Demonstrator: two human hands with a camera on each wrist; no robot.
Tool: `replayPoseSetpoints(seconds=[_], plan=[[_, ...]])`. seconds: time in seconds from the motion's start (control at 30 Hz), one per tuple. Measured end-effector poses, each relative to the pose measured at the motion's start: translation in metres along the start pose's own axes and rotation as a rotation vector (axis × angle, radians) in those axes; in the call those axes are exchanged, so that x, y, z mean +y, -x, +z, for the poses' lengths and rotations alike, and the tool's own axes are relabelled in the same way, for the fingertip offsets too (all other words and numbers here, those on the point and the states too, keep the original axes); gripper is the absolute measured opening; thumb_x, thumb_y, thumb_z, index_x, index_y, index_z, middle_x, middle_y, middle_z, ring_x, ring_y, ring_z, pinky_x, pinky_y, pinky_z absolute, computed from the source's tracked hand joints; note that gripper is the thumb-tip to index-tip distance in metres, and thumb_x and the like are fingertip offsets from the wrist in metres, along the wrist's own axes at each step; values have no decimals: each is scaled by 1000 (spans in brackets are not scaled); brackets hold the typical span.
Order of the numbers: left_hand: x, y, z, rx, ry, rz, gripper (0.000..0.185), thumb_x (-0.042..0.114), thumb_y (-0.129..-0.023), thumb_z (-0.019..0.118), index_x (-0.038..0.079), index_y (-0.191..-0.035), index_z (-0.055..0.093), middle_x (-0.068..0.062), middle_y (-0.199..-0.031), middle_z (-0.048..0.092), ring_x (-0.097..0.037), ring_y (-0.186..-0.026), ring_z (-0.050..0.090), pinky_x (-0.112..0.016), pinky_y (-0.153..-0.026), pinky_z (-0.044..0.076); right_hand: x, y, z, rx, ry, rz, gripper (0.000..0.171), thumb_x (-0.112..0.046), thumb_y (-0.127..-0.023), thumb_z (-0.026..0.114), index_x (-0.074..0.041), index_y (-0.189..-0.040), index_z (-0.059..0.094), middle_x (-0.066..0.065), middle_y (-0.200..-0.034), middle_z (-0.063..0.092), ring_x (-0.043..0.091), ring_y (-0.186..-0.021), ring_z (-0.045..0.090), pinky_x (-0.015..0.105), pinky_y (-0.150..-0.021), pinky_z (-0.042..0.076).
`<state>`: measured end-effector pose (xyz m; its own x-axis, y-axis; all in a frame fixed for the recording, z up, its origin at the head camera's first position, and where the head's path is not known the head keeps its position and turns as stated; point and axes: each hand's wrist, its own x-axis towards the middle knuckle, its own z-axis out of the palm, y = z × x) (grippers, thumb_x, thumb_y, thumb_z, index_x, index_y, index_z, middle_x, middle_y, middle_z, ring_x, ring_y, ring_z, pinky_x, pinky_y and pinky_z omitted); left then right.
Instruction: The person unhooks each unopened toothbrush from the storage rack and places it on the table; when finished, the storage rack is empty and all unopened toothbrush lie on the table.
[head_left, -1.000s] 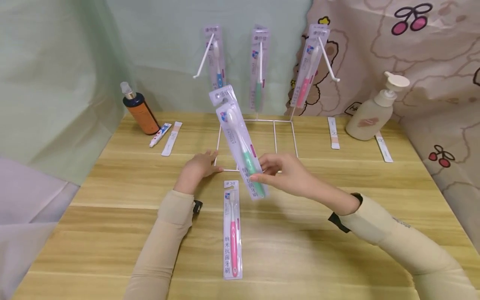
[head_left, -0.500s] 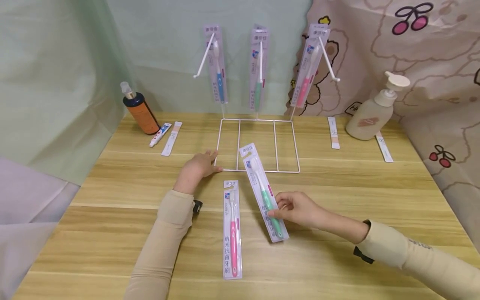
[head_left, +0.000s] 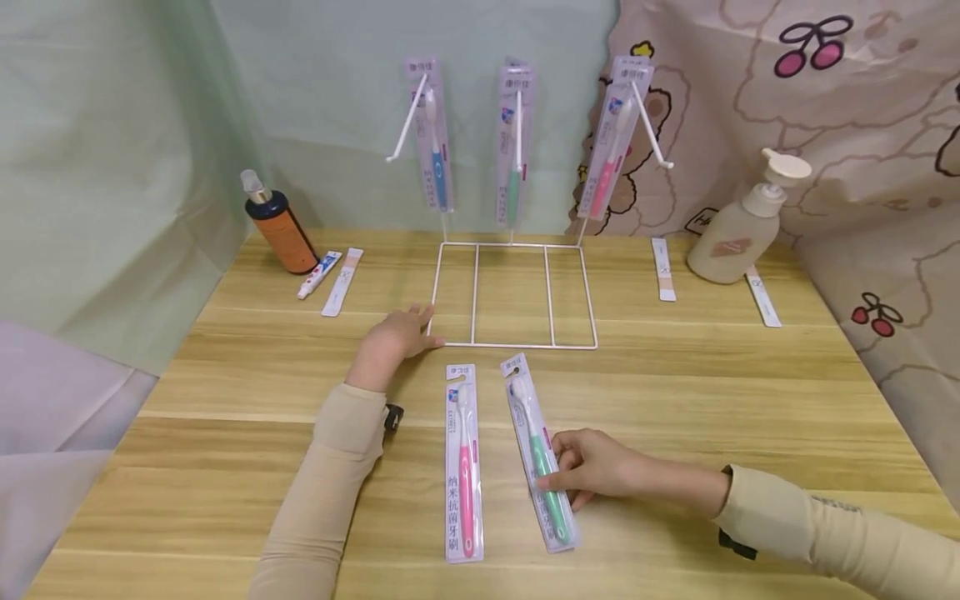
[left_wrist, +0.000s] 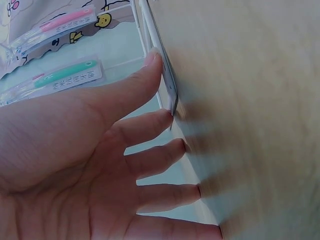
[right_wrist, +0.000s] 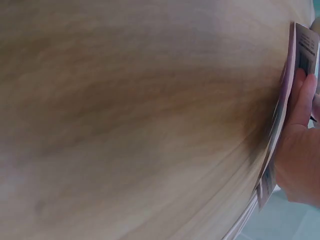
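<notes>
- Lying now on the wooden table (head_left: 675,392), the green packaged toothbrush (head_left: 542,454) has come down from the air: a second ago it was held up in front of the wire rack, and half a second ago it was only partway lowered, its top end over the rack's front edge.
- It rests just to the right of the pink packaged toothbrush (head_left: 464,462), close beside it but apart, slightly slanted with its hang-hole end pointing toward the white wire rack (head_left: 514,293).
- The person's right hand (head_left: 596,467) still pinches the lower part of the green pack, thumb and fingers curled onto its edge; the right wrist view shows fingers (right_wrist: 304,95) folded over the back of the card (right_wrist: 285,100) against the table.
- The left hand (head_left: 390,337) has not moved across the three head views: it lies flat at the front left corner of the rack's base, fingers straight and spread, with fingertips (left_wrist: 152,57) against the thin wire (left_wrist: 162,70).
- Three more packaged toothbrushes hang unchanged on the rack's hooks: blue (head_left: 435,142), green (head_left: 514,142) and pink (head_left: 611,142).
- Judging by this, the green pack has been taken off the rack and set down; two packs lie in a row on the table, and the grip on the green one is not yet released.
</notes>
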<state>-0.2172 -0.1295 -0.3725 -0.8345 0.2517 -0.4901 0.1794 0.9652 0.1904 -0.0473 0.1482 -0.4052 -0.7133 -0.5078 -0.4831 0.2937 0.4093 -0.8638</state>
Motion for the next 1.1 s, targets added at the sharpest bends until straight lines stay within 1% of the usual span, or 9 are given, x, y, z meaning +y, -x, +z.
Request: replayPoseSetpoints(seconds=[0.17,0.33,0.5,0.63,0.83,1.0,1.1], plan=[[-1,0,1,-1,4,-3,71,40,-96,47,9,-150,12,-22,-153,9,-49,-135,18,-60,-107,25,0,-4,8,3,-30,22,31,-21,-80,74,0,-93,55,8,-70,68,16,-57,65,33,-53,57],[-2,0,2,0,29,-14,71,40,-96,48,11,-150,12,-20,-154,9,-48,-136,16,-59,-108,24,-4,-8,16,23,-2,43,31,-24,-79,75,-1,-89,56,8,-67,68,13,-52,62,31,-50,56],[-1,0,2,4,15,-13,71,41,-96,48,10,-150,13,-20,-153,10,-49,-135,18,-60,-107,25,-7,-12,23,17,75,51,34,-33,-79,74,-4,-81,57,8,-60,67,17,-51,65,26,-44,52],[0,1,1,7,-6,-9,70,41,-96,46,9,-149,14,-20,-153,11,-50,-134,19,-59,-106,27,-12,-16,23,-8,152,49,36,-39,-78,73,-6,-74,59,6,-56,66,18,-51,66,26,-44,52],[0,1,1,11,0,-10,69,40,-97,46,9,-150,14,-20,-153,10,-49,-134,19,-59,-106,27,-23,-21,19,-66,264,78,35,-38,-79,73,-7,-69,61,6,-54,65,18,-50,65,28,-46,53],[0,1,1,14,0,-11,69,40,-96,46,10,-150,14,-19,-154,10,-49,-135,19,-59,-106,27,-28,-22,15,-101,311,98,38,-37,-80,72,-5,-66,59,7,-53,64,18,-49,65,29,-47,54],[1,2,0,12,4,-12,69,40,-96,46,10,-150,14,-19,-154,10,-49,-135,18,-59,-107,26,-30,-22,13,-120,333,94,40,-38,-80,72,-4,-64,58,7,-53,65,18,-48,65,30,-47,55]])
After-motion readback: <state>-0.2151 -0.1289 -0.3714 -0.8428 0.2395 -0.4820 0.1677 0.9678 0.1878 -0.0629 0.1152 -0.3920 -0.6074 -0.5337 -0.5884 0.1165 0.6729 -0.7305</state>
